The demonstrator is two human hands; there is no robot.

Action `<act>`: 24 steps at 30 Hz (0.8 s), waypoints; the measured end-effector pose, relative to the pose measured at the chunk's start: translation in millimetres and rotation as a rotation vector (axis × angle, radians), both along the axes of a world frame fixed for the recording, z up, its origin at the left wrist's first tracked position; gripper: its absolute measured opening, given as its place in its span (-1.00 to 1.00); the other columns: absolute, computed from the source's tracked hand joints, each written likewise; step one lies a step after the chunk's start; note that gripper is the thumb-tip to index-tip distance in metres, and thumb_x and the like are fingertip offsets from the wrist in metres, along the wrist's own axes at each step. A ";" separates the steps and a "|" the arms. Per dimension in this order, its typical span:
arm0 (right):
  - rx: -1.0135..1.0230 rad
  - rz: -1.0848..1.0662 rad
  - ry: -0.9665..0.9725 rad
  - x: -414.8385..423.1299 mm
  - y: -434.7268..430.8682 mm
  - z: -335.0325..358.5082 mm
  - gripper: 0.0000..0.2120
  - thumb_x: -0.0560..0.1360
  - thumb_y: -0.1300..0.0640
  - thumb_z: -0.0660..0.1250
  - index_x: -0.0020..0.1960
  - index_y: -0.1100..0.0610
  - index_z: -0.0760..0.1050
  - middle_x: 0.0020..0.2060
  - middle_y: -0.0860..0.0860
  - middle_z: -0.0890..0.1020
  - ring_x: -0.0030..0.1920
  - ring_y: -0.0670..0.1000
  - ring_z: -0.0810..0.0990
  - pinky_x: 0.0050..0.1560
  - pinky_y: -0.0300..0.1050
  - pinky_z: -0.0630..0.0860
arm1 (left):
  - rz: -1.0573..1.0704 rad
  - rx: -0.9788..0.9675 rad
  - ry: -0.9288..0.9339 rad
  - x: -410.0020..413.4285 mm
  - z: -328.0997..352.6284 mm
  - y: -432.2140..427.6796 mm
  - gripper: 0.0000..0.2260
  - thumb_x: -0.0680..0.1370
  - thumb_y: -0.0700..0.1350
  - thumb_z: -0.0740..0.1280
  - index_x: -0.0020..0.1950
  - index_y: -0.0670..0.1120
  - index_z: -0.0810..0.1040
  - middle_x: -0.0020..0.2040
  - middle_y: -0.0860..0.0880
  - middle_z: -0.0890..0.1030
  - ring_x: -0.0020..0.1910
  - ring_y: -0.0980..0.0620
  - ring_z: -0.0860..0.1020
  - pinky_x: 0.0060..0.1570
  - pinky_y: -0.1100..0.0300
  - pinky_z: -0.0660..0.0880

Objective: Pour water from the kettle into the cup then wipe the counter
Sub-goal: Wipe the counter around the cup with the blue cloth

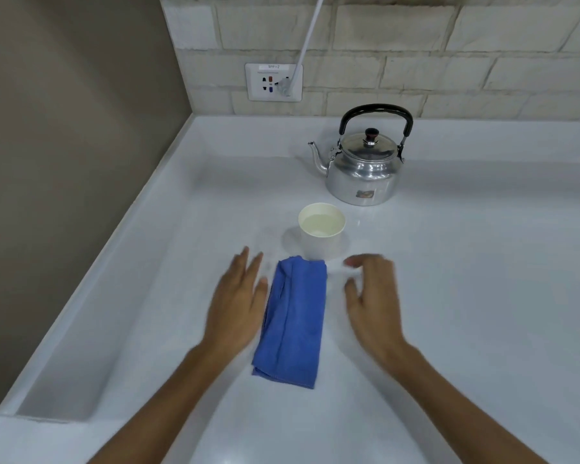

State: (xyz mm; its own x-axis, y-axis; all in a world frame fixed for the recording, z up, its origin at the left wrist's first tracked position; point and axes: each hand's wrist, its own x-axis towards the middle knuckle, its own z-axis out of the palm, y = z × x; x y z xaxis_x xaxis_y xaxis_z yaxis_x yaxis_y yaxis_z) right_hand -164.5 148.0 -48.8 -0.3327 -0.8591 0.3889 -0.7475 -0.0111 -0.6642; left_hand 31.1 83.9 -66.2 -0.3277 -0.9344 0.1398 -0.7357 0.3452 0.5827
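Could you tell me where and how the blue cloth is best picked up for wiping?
Probably pinch the blue cloth from above at its near end: it lies flat, folded lengthwise, and its far end touches the cup, which holds water. Both hands flank it, open.

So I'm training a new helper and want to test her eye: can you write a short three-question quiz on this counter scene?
1. True or false: the cup holds liquid.
2. The blue cloth lies: A) between the hands B) under the kettle C) in the cup.
3. Does the left hand or right hand hold anything?

Key: 1 true; 2 A; 3 neither, both are open beside the cloth.
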 end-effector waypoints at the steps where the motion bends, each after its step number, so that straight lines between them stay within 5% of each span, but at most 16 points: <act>1: 0.029 0.080 0.072 17.6 7.8 1.8 -0.77 0.41 0.25 0.16 0.04 0.16 0.47 -0.02 0.08 0.55 0.03 0.06 0.45 0.07 -0.21 0.36 | 0.014 -0.008 -0.083 5.0 -2.5 -10.6 -0.58 0.62 -0.03 0.00 0.48 0.01 0.05 0.53 -0.02 0.01 0.50 0.02 -0.02 0.42 0.15 -0.08; 4: 0.160 0.241 0.245 60.9 7.1 0.8 -0.68 0.53 0.13 0.17 0.25 0.21 0.41 0.21 0.15 0.49 0.21 0.15 0.43 0.27 -0.03 0.38 | 0.046 0.009 -0.305 10.3 -13.9 -28.8 -0.56 0.62 0.00 -0.06 0.49 -0.05 -0.03 0.54 -0.09 -0.03 0.50 -0.05 -0.06 0.45 0.06 -0.09; 6: 0.322 0.240 0.293 82.1 -2.4 -4.6 -0.52 0.59 -0.01 0.06 0.43 0.21 0.15 0.45 0.17 0.21 0.45 0.19 0.12 0.48 0.06 0.06 | 0.048 -0.017 -0.375 10.6 -21.9 -29.6 -0.54 0.62 0.03 -0.09 0.49 -0.06 -0.07 0.54 -0.10 -0.04 0.50 -0.06 -0.08 0.46 0.05 -0.09; 9: 0.429 0.177 0.501 97.8 -6.5 -17.2 -0.46 0.61 -0.03 -0.06 0.48 0.21 -0.10 0.51 0.17 -0.13 0.48 0.22 -0.20 0.48 0.13 -0.20 | 0.058 -0.041 -0.389 11.1 -27.1 -31.0 -0.52 0.60 0.06 -0.10 0.49 -0.06 -0.09 0.54 -0.09 -0.04 0.50 -0.04 -0.08 0.46 0.06 -0.11; 14: 0.372 0.237 0.482 66.5 22.9 -19.4 -0.46 0.49 0.16 0.07 0.45 0.23 0.12 0.48 0.17 0.10 0.47 0.24 0.07 0.46 0.18 0.05 | 0.040 -0.049 -0.413 11.7 -28.7 -31.6 -0.51 0.60 0.06 -0.10 0.48 -0.06 -0.11 0.54 -0.08 -0.05 0.50 -0.04 -0.08 0.46 0.07 -0.11; 18: 0.333 0.131 0.498 -3.7 48.0 -19.2 -0.49 0.37 0.24 0.04 0.27 0.36 0.39 0.31 0.30 0.39 0.28 0.36 0.39 0.39 0.00 0.08 | 0.050 -0.073 -0.444 11.6 -28.9 -30.4 -0.51 0.60 0.07 -0.13 0.48 -0.05 -0.16 0.54 -0.07 -0.09 0.50 -0.03 -0.13 0.46 0.08 -0.14; 22: 0.420 -0.034 0.409 -36.6 32.8 -16.8 -0.51 0.51 0.24 0.01 0.43 0.31 0.10 0.47 0.23 0.03 0.47 0.28 0.04 0.48 0.04 -0.03 | 0.061 -0.078 -0.462 8.4 -30.0 -30.6 -0.51 0.60 0.06 -0.14 0.48 -0.07 -0.18 0.53 -0.08 -0.12 0.50 -0.04 -0.15 0.47 0.06 -0.14; 24: 0.435 -0.075 0.408 -11.9 22.5 -14.8 -0.51 0.52 0.26 0.03 0.43 0.33 0.09 0.47 0.27 0.03 0.47 0.30 0.01 0.47 0.09 0.01 | 0.063 -0.082 -0.468 7.7 -30.5 -30.5 -0.51 0.60 0.06 -0.15 0.47 -0.07 -0.19 0.53 -0.09 -0.12 0.50 -0.05 -0.15 0.47 0.06 -0.14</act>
State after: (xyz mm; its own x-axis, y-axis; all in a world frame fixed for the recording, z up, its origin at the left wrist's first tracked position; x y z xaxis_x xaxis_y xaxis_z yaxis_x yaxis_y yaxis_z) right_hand -176.4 170.5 -63.6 -0.2963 -0.9481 0.1157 -0.9313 0.2598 -0.2554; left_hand 38.7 53.4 -96.7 -0.3157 -0.9466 0.0647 -0.9337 0.3221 0.1563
